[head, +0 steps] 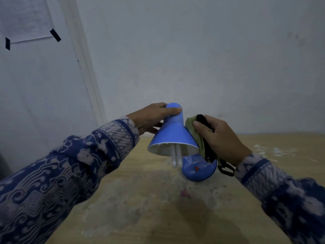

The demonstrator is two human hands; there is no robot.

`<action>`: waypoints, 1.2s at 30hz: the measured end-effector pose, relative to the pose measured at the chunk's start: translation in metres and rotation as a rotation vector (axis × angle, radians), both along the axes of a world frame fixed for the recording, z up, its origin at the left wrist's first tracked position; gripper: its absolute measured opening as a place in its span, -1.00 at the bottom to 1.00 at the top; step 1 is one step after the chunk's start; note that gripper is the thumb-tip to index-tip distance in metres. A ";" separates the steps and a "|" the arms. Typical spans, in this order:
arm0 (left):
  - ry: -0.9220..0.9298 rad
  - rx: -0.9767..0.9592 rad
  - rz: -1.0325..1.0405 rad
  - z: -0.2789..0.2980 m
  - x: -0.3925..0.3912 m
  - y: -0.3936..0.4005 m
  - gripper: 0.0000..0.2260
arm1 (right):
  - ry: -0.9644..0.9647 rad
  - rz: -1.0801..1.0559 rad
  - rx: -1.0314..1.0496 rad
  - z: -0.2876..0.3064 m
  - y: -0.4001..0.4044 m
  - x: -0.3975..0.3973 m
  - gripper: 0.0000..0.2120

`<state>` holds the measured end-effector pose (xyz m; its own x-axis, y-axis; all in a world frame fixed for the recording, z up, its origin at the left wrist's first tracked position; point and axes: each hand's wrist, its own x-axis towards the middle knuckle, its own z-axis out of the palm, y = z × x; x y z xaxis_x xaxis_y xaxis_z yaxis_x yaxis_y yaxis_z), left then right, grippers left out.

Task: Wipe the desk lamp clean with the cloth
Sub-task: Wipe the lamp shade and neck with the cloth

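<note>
A blue desk lamp stands on the wooden desk. Its cone-shaped shade opens toward me, showing a white inside and a white tube bulb. Its round blue base with a small red button sits below. My left hand grips the narrow top of the shade. My right hand holds a green cloth against the shade's right side, wrapped around the lamp's black neck.
The wooden desk is stained and dusty, with white flecks at the right. A grey wall stands right behind the lamp. A paper sheet is taped to the wall at upper left. A black cord loop hangs under my right wrist.
</note>
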<state>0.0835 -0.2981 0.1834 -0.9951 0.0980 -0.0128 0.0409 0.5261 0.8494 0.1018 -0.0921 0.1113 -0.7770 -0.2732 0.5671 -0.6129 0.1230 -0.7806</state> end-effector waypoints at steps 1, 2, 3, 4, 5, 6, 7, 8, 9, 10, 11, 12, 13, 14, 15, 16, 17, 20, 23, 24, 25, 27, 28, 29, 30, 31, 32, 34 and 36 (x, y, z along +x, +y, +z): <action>-0.009 0.001 0.003 0.002 -0.001 0.006 -0.56 | 0.031 0.004 0.002 0.006 0.003 0.006 -0.85; -0.019 0.007 0.009 0.005 -0.002 0.010 -0.55 | 0.067 0.009 0.007 0.014 0.005 0.013 -0.83; -0.029 0.005 0.016 0.007 -0.005 0.014 -0.53 | 0.105 0.007 0.010 0.022 0.009 0.021 -0.82; -0.037 -0.002 0.022 0.009 -0.007 0.019 -0.51 | 0.144 -0.008 0.010 0.030 0.013 0.028 -0.82; -0.040 -0.009 0.028 0.011 -0.009 0.024 -0.49 | 0.185 -0.046 0.023 0.036 0.018 0.034 -0.83; -0.039 -0.015 0.033 0.012 -0.011 0.029 -0.47 | 0.228 -0.105 0.044 0.040 0.022 0.039 -0.83; -0.036 -0.012 0.037 0.012 -0.013 0.034 -0.45 | 0.276 -0.181 0.082 0.042 0.027 0.043 -0.84; -0.034 -0.007 0.041 0.013 -0.015 0.039 -0.44 | 0.323 -0.260 0.116 0.041 0.033 0.046 -0.86; -0.033 -0.002 0.043 0.014 -0.017 0.044 -0.43 | 0.368 -0.332 0.146 0.038 0.037 0.050 -0.87; -0.030 0.007 0.045 0.015 -0.018 0.049 -0.45 | 0.412 -0.384 0.175 0.035 0.041 0.052 -0.85; -0.029 0.012 0.049 0.015 -0.019 0.053 -0.49 | 0.451 -0.417 0.198 0.030 0.043 0.053 -0.82; -0.029 0.014 0.050 0.016 -0.019 0.058 -0.55 | 0.482 -0.440 0.218 0.025 0.045 0.053 -0.80; -0.032 0.011 0.049 0.017 -0.020 0.061 -0.60 | 0.505 -0.452 0.235 0.020 0.047 0.052 -0.77; -0.037 0.007 0.043 0.018 -0.021 0.065 -0.65 | 0.523 -0.458 0.255 0.016 0.048 0.050 -0.74; -0.040 0.001 0.038 0.019 -0.021 0.068 -0.69 | 0.542 -0.462 0.279 0.013 0.049 0.047 -0.72; -0.040 -0.006 0.034 0.020 -0.021 0.071 -0.71 | 0.566 -0.470 0.305 0.010 0.050 0.044 -0.70; -0.043 -0.014 0.035 0.021 -0.021 0.072 -0.71 | 0.588 -0.479 0.323 0.007 0.050 0.042 -0.69; -0.042 -0.021 0.045 0.022 -0.021 0.074 -0.69 | 0.670 -0.508 0.346 0.002 0.048 0.036 -0.67; -0.034 -0.025 0.051 0.022 -0.022 0.075 -0.68 | 0.814 -0.511 0.438 0.001 0.036 0.031 -0.67; -0.034 -0.030 0.051 0.023 -0.022 0.075 -0.68 | 0.865 -0.511 0.484 0.001 0.032 0.029 -0.66; -0.034 -0.035 0.048 0.023 -0.022 0.074 -0.67 | 0.914 -0.519 0.520 0.000 0.030 0.027 -0.66; -0.035 -0.034 0.048 0.022 -0.023 0.073 -0.68 | 0.972 -0.549 0.538 -0.002 0.030 0.024 -0.68; -0.032 -0.033 0.051 0.022 -0.023 0.071 -0.67 | 0.980 -0.565 0.528 -0.003 0.031 0.022 -0.69; -0.028 -0.031 0.054 0.022 -0.024 0.070 -0.67 | 0.976 -0.578 0.510 -0.005 0.034 0.021 -0.69; -0.025 -0.028 0.053 0.022 -0.025 0.068 -0.67 | 0.962 -0.586 0.491 -0.006 0.036 0.021 -0.70; -0.023 -0.023 0.050 0.022 -0.025 0.067 -0.68 | 0.944 -0.590 0.472 -0.007 0.037 0.019 -0.70; -0.021 -0.018 0.047 0.022 -0.026 0.065 -0.69 | 0.926 -0.594 0.457 -0.007 0.039 0.019 -0.70; -0.021 -0.010 0.042 0.021 -0.027 0.064 -0.73 | 0.894 -0.603 0.442 -0.008 0.041 0.017 -0.69; -0.020 -0.012 0.046 0.021 -0.029 0.064 -0.74 | 0.856 -0.601 0.419 -0.010 0.045 0.015 -0.69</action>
<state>0.0544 -0.2341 0.2041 -0.9981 0.0514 -0.0333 -0.0005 0.5370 0.8436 0.1164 -0.0476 0.1013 -0.2457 -0.2800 0.9280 -0.6800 0.7321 0.0409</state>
